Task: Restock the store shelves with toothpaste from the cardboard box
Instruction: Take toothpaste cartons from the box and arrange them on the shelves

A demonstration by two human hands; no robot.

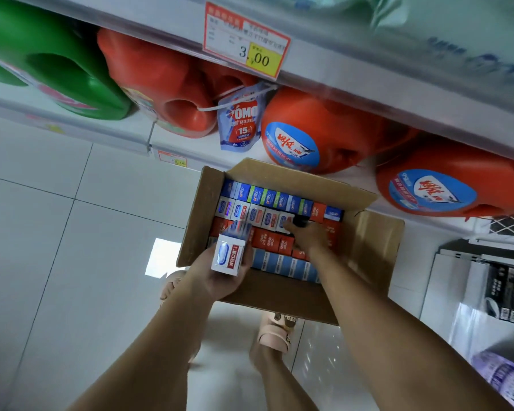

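An open cardboard box (365,241) stands on the floor below me, packed with rows of upright toothpaste cartons (267,200) in blue, white and red. My left hand (220,280) is at the box's near left corner, shut on a white-and-red toothpaste carton (229,255) lifted out of the box. My right hand (307,234) reaches into the middle of the box, fingers down on a white toothpaste carton (282,222) in the second row; whether they grip it is unclear.
White store shelves rise behind the box, holding a green detergent jug (57,69), red jugs (315,134) and an OMO refill pouch (241,120). A price tag (247,40) hangs on the shelf edge. Dark boxed goods (505,295) sit on a rack at right. My sandalled feet (275,333) stand on the tiled floor.
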